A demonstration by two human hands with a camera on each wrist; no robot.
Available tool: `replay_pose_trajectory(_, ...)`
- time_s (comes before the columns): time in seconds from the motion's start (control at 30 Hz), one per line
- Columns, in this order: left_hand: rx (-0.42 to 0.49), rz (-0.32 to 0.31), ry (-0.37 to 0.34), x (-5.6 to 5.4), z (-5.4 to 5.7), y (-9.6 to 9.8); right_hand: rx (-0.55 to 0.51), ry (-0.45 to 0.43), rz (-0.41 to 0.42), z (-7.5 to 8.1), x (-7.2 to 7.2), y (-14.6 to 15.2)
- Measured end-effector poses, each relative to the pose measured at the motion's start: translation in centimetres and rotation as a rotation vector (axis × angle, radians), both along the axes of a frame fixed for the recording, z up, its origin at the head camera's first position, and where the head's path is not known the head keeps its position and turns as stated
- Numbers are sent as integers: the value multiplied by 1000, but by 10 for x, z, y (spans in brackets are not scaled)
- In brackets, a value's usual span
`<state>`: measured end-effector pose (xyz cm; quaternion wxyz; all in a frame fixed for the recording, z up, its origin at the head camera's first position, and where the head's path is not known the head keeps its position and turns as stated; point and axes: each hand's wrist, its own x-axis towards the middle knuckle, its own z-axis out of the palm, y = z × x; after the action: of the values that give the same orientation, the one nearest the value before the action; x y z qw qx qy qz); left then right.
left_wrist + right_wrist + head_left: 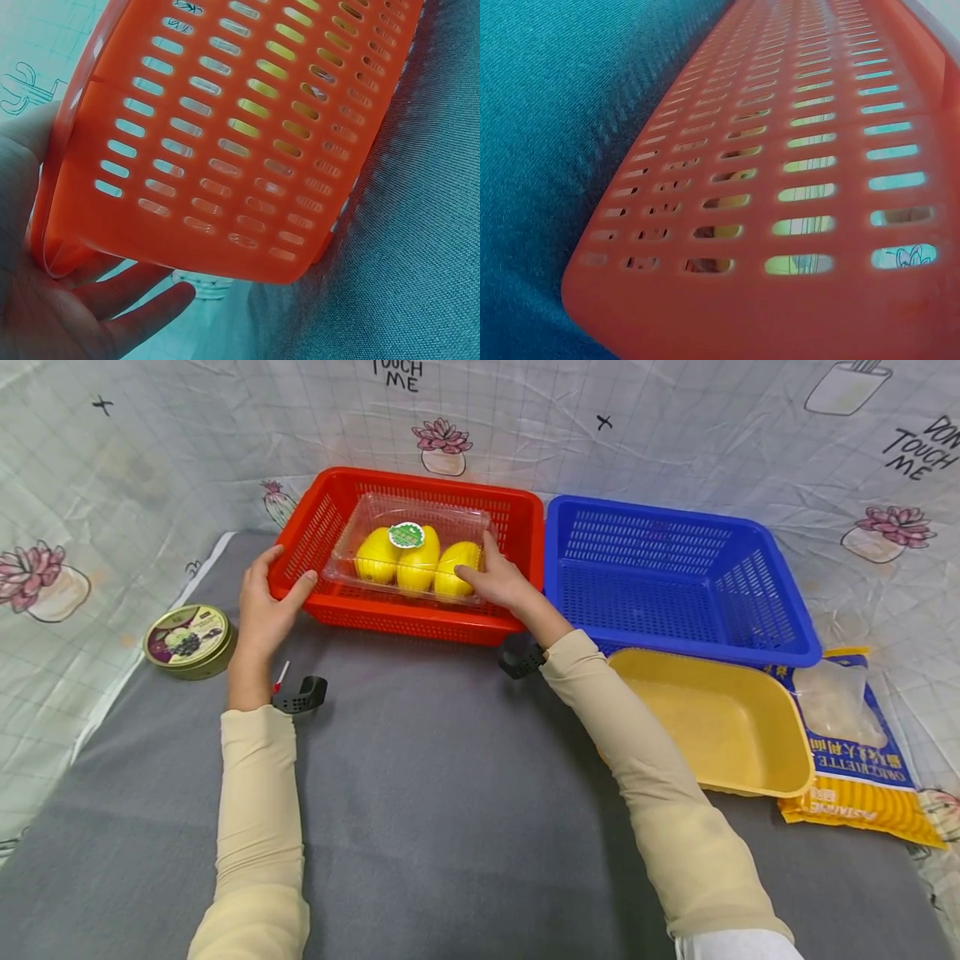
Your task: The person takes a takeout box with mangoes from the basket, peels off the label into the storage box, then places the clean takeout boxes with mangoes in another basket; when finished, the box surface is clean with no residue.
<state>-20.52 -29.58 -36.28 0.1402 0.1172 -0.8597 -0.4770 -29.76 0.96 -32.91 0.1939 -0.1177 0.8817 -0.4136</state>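
A red plastic basket (405, 620) with slotted walls stands at the back. In it lies a clear plastic box (467, 520) with several yellow fruits (417, 564) inside and a green-and-white round label (407, 534) on its lid, tilted over the basket's front rim. My left hand (264, 614) holds the basket's front left corner; the left wrist view shows fingers (146, 319) spread beyond the red wall (202, 142). At the box's right end my right hand (504, 578) grips it, thumb toward the front. The right wrist view has only the basket's slotted wall (765, 180), the hand out of sight.
To the right of the red basket stands a blue basket (637, 597), with a yellow tray (720, 727) before it under my right sleeve. A pasta bag (862, 777) lies far right. A round tin (191, 641) sits left, near a small red-and-white object (281, 675).
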Motion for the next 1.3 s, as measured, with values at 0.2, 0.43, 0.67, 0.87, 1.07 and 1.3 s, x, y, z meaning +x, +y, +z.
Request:
replay_pose_trajectory(0.2,-8,-8,2,-1,1,-1,5,12,4,0,0,1)
replay_pose_trajectory(0.43,-4,-10,-2,0,1,-1,-43,-22,-5,2,2,1)
replay_pose_trajectory(0.67,-10,-13,9,1,1,-1,-117,-7,-17,0,3,2)
replay_pose_trajectory(0.87,-18,-9,15,2,1,-2,-194,-33,1,0,2,2)
replay_pose_trajectory(1.07,-4,-7,-6,3,0,-2,-196,-23,8,0,3,3)
replay_pose_trajectory(1.3,-6,-13,-13,1,0,-2,-187,15,-1,0,4,4)
